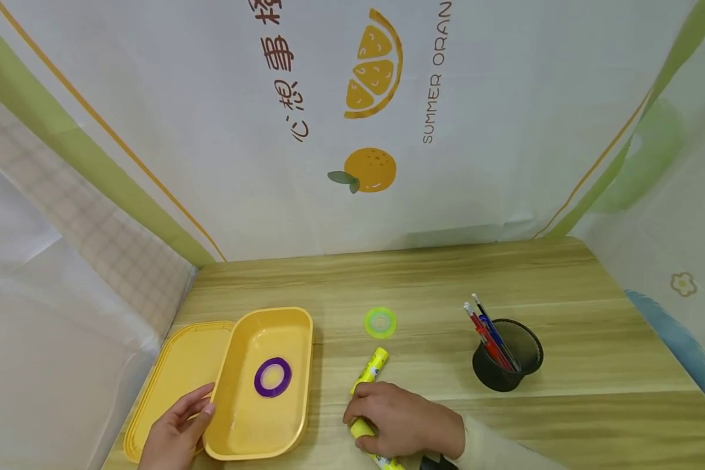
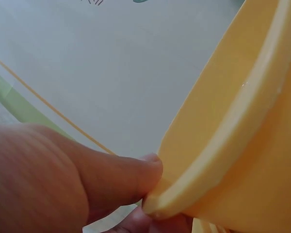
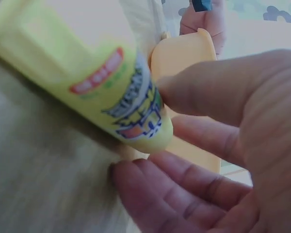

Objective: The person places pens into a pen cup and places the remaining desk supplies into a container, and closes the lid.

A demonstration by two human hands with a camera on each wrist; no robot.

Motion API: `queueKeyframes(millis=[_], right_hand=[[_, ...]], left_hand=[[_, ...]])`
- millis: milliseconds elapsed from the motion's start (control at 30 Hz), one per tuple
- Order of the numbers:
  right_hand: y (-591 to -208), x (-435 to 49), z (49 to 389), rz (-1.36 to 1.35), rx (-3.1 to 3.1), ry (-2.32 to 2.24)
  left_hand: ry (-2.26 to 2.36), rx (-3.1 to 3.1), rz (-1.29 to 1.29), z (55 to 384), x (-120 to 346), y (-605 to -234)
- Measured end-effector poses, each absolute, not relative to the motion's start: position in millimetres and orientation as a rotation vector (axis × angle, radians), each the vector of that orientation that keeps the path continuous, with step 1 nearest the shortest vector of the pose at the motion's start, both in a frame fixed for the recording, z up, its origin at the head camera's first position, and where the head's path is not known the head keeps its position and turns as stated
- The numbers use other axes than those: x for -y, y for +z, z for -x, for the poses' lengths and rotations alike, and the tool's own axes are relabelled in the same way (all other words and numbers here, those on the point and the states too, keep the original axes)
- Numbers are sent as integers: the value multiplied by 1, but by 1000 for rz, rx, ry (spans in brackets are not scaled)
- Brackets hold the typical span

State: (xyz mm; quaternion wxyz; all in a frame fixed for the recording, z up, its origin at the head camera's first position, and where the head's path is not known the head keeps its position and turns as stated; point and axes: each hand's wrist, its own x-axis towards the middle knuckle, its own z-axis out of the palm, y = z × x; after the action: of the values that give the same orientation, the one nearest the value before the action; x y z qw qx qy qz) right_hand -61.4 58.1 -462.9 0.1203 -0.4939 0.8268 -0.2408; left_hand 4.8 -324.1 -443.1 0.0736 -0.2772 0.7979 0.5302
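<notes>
My left hand [image 1: 178, 427] pinches the left rim of a yellow plastic box [image 1: 241, 427], thumb on the rim in the left wrist view. Inside the box lies a flat purple ring [image 1: 258, 377]. My right hand [image 1: 402, 418] is over a yellow glue stick [image 1: 361, 429], with its thumb and fingers around it; part of the stick is hidden by the hand. In the right wrist view the thumb touches the printed side of the glue stick [image 3: 87, 73]. A second yellow glue stick [image 1: 373, 365] lies just beyond the fingers, its lower end by the hand.
A yellow lid [image 1: 182, 359] lies left of the box, partly under its edge. Beyond the glue sticks is a flat green ring [image 1: 369, 323]. A black mesh cup [image 1: 499, 382] with several pens stands at the right. A printed curtain [image 1: 476, 163] borders the wooden table [image 1: 599, 339].
</notes>
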Motion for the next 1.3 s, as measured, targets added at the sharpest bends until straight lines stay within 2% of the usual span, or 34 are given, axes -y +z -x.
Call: queueKeyframes(millis=[300, 667, 1300], right_hand=[[-464, -61, 54, 1408, -2392, -691], [-462, -62, 64, 1325, -2278, -759], [-455, -64, 74, 1390, -2284, -936]], left_hand=[[1629, -2372, 846, -6, 326, -444], [1625, -2371, 841, -6, 326, -445], [1592, -2402, 813, -6, 324, -444]])
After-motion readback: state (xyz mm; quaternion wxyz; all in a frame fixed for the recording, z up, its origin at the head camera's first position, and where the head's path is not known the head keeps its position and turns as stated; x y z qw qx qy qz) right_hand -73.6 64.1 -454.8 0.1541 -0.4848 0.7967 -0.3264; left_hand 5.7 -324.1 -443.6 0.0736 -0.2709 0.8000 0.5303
